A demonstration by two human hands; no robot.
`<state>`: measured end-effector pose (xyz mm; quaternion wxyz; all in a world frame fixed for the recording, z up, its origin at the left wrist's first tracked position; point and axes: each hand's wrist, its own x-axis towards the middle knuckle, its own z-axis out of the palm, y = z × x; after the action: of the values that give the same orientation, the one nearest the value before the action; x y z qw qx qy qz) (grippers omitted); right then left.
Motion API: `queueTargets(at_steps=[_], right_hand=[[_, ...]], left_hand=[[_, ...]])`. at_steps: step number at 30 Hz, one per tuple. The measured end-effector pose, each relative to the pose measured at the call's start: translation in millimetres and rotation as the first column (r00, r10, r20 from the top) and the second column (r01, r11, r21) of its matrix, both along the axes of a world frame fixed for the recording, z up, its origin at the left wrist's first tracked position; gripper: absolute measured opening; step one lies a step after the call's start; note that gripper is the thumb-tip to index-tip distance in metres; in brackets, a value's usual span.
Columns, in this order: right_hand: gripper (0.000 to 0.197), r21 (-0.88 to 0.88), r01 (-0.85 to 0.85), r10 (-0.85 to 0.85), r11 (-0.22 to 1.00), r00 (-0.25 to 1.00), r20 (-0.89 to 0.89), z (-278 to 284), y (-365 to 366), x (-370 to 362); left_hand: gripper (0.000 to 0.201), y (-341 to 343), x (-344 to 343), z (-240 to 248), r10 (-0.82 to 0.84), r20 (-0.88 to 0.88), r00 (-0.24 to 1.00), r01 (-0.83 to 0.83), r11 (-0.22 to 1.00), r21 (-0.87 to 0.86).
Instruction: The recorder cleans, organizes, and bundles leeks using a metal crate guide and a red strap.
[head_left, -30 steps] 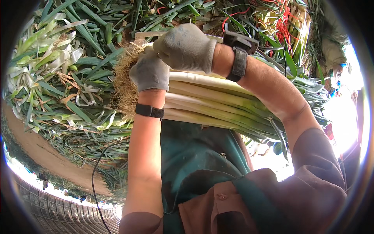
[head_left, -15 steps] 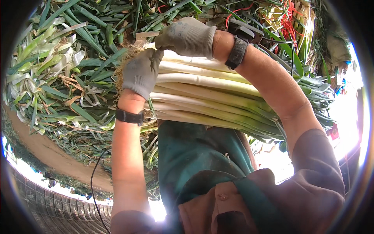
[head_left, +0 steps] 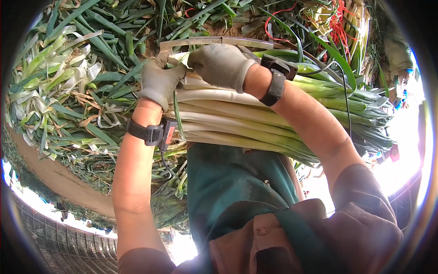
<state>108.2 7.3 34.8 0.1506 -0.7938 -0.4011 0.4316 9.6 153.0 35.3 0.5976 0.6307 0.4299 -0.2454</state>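
Note:
A thick bundle of leeks lies crosswise over my lap, white stalks to the left and green leaves to the right. My left hand, in a grey glove, is at the root end with its fingers closed. A narrow green leaf strip crosses the white stalks and runs up to those fingertips. My right hand, gloved the same way, rests over the far side of the bundle. Its fingers are curled close to the left fingertips; whatever they pinch is hidden.
Behind the bundle runs a curved metal strip. Loose leeks and leaves pile up at the left and far side. Red twine hangs at the far right. Cables trail from the devices strapped to both wrists.
My hands have drawn slightly apart: the right has moved right and nearer, the left a little to the left, its wrist turning. More of the curved metal strip shows now.

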Motion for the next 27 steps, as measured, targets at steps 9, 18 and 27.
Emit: queueTargets(at_steps=[9, 18, 27], right_hand=[[0.04, -0.062, 0.325, -0.33, 0.944, 0.909, -0.256, -14.1, 22.1, 21.1], [0.027, -0.129, 0.606, -0.591, 0.785, 0.669, -0.451, -24.2, 25.6, 3.0], [0.027, -0.153, 0.517, -0.515, 0.842, 0.855, 0.053, -42.8, 44.0, -25.9]], left_hand=[[0.005, -10.9, -4.4, -0.3, -0.914, 0.033, 0.405, 0.251, 0.146, 0.957], [0.008, -8.4, -13.7, -15.1, -0.921, 0.026, 0.389, 0.135, 0.085, 0.987], [0.013, -11.9, -40.4, 8.3, -0.839, 0.051, 0.541, 0.368, 0.291, 0.883]])
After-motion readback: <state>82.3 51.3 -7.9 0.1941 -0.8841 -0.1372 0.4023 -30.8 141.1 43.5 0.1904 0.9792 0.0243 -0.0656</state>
